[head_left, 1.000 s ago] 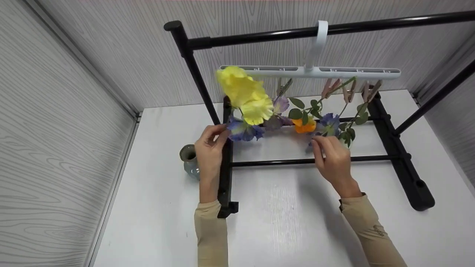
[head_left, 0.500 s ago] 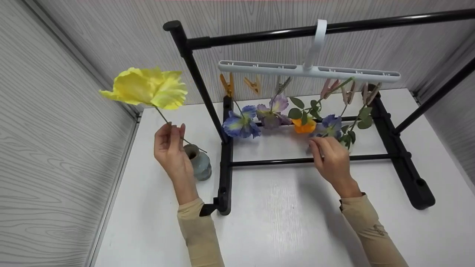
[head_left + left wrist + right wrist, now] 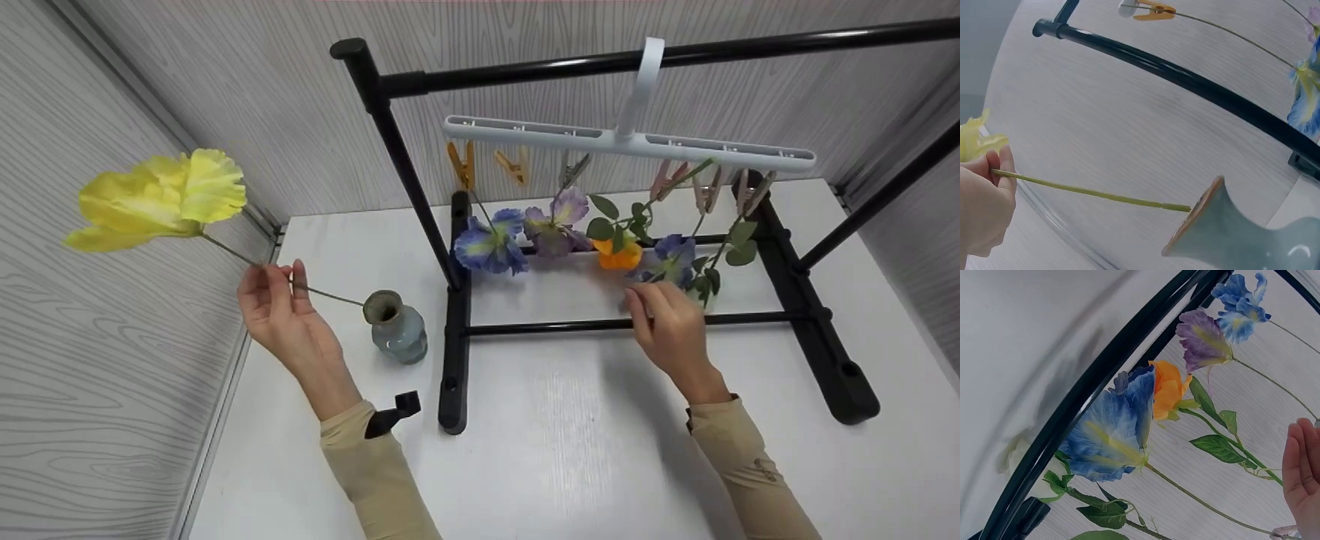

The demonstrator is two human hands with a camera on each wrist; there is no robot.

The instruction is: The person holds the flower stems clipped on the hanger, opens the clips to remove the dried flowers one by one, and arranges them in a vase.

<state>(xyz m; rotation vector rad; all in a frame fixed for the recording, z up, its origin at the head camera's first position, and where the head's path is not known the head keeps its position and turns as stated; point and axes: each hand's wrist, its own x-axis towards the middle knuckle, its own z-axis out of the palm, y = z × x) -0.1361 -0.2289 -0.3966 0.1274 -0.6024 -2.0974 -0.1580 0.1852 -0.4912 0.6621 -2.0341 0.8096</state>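
Note:
My left hand (image 3: 292,326) pinches the thin green stem (image 3: 1089,194) of a yellow flower (image 3: 161,196) between thumb and fingers. The bloom points up and left; the stem's cut end lies right at the mouth of a blue-green ceramic vase (image 3: 403,335), which stands upright on the white table. My right hand (image 3: 673,330) hovers with loosely bent fingers just in front of a hanging blue flower (image 3: 673,256). In the right wrist view, its fingers (image 3: 1296,461) show no object in them.
A white hanger (image 3: 540,137) hangs from a black rack (image 3: 390,146). Flowers dangle head-down from its clips, among them a blue one (image 3: 491,244), a purple one (image 3: 553,229) and an orange one (image 3: 619,256). One orange clip (image 3: 513,166) carries no flower. Walls close in behind and left.
My left hand has carried the yellow flower from in front of the hanger leftward past the vase, and the stem end has come to the vase mouth. The right hand has barely moved.

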